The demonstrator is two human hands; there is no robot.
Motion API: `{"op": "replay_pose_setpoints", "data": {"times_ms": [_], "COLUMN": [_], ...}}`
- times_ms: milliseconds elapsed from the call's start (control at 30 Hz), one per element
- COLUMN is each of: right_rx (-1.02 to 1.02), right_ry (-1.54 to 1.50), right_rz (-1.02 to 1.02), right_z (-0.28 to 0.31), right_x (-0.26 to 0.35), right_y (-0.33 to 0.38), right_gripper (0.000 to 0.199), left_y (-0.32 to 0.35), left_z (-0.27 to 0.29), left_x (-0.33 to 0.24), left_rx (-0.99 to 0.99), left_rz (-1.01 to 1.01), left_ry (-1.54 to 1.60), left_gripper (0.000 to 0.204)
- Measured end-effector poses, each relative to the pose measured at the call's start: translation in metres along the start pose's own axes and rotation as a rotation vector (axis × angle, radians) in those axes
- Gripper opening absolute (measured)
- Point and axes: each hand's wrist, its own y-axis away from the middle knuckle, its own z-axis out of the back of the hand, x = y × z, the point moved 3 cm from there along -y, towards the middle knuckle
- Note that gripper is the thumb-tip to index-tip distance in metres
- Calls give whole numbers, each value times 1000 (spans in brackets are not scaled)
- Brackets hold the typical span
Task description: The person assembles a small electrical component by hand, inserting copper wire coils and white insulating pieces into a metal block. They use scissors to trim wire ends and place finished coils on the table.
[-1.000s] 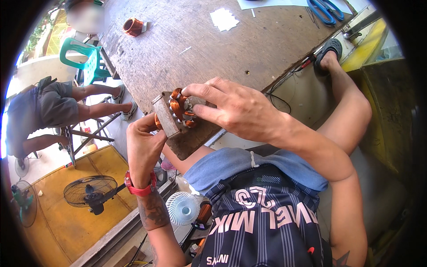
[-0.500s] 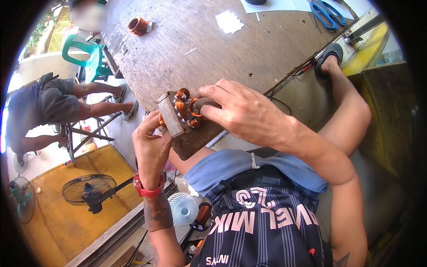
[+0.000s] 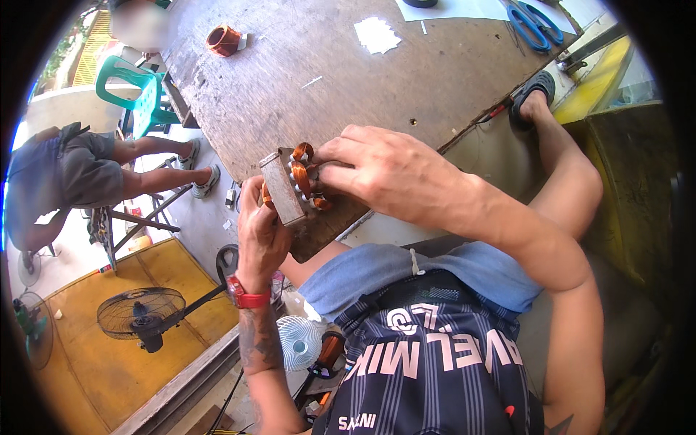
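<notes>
A motor stator with a grey metal core [image 3: 284, 190] rests tilted at the near corner of the wooden table. Orange copper coils [image 3: 300, 176] with white insulating pieces stand out from its right side. My left hand [image 3: 262, 232] grips the core's left side, its fingers closed by another bit of copper winding. From the right, my right hand [image 3: 395, 165] reaches to the coils with thumb and fingers pinched together. Its fingertips cover part of the winding, so what exactly they pinch is hidden.
On the wooden table [image 3: 348, 87] lie a loose copper coil [image 3: 223, 40], white cut pieces [image 3: 377, 36] and blue-handled scissors [image 3: 535, 27]. Left of it are a green chair [image 3: 148, 94], a bending person [image 3: 87, 159] and a black fan [image 3: 145, 313]. A small light-blue fan [image 3: 299, 342] stands below my left arm.
My right fingertips have moved in over a copper loop that showed beside them before. The left hand stays on the stator, its wrist slightly turned. The whole view has shifted a little.
</notes>
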Motion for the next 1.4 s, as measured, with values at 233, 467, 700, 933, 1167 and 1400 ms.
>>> {"op": "replay_pose_setpoints", "data": {"times_ms": [233,467,700,933,1167,1400], "right_rx": [-51,-146,-152,-5,-105,-62], "right_ry": [-79,-99,-225,23,85,-213], "right_rz": [-30,-95,-182,46,147,-187], "right_z": [-1,-4,-8,-1,-4,-7], "right_x": [-10,0,2,-2,-2,0], "right_y": [9,7,1,9,15,-6], "right_gripper": [23,15,13,23,23,25], "left_y": [-8,-8,10,17,21,9], "left_z": [2,1,-11,-5,-8,-3], "left_x": [14,10,-3,1,3,-7], "left_rx": [66,44,-169,-86,-128,-132], "left_rz": [-191,-158,339,160,184,100], "left_ry": [-155,-217,204,-91,-33,-163], "left_gripper": [45,40,53,53,54,46]}}
